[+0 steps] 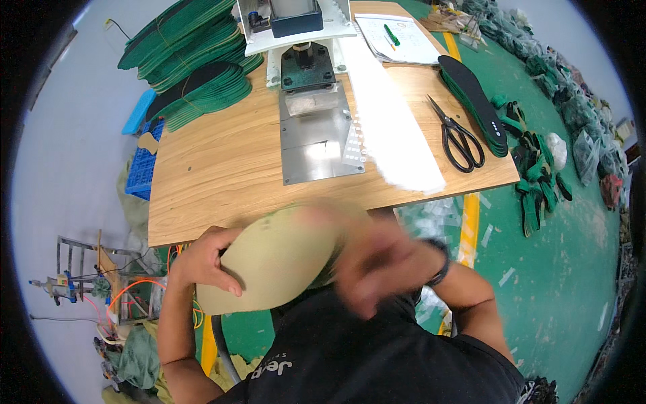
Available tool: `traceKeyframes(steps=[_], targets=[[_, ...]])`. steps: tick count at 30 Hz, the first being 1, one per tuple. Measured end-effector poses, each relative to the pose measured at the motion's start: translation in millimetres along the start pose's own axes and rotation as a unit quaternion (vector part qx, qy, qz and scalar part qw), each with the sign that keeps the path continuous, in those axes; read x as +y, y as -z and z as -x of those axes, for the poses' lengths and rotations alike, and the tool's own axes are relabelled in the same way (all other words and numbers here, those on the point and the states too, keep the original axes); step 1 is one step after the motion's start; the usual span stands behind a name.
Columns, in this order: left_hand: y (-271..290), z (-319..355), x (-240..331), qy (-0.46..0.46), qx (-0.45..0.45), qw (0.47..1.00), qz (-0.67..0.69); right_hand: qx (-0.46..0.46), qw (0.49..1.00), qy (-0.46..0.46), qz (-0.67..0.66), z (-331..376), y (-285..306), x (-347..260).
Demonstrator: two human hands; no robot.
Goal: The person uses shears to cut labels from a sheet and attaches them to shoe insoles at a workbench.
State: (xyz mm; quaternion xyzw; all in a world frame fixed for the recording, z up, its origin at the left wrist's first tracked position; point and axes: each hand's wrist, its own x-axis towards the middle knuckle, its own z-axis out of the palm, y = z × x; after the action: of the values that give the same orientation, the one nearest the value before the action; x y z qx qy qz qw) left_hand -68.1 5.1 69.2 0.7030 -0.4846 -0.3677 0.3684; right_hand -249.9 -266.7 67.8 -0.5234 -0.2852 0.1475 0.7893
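Note:
My left hand (208, 259) is closed on the left end of a large, olive-tan insole (276, 259), its thumb lying on top. The insole is in front of the table's near edge, above my lap; I cannot tell whether it is one piece or several stacked. At its right end is my right hand (383, 266), smeared by motion, so its fingers and anything in them cannot be made out. Beyond the insole, a press (306, 67) stands over a metal plate (313, 145) on the table. A white sheet strip (397, 135) lies beside the plate.
Bundled green and black insoles (208, 94) are stacked at the back left. Black scissors (461, 141) and a dark insole stack (474, 101) lie on the right of the wooden table (208, 182). Farther back is a notebook (410, 44). A blue crate (141, 168) stands left.

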Motion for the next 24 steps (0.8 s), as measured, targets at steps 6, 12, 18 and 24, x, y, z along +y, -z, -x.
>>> traceKeyframes(steps=[6,12,18,24], targets=[[-48.7,37.9,-48.7,-0.128,0.256,0.881,0.376,0.344,0.902,0.239,0.106,47.2,41.7,-46.7],[-65.9,-19.3,-70.8,-0.072,0.367,0.801,0.468,0.051,0.931,0.004,0.361,-73.0,32.8,31.2],[-45.8,13.7,-62.5,-0.099,0.411,0.776,0.469,0.030,0.953,0.063,0.295,-95.1,41.4,49.9],[-57.7,-23.4,-78.9,-0.078,0.401,0.776,0.481,-0.044,0.937,0.071,0.339,-120.1,5.2,42.0]])
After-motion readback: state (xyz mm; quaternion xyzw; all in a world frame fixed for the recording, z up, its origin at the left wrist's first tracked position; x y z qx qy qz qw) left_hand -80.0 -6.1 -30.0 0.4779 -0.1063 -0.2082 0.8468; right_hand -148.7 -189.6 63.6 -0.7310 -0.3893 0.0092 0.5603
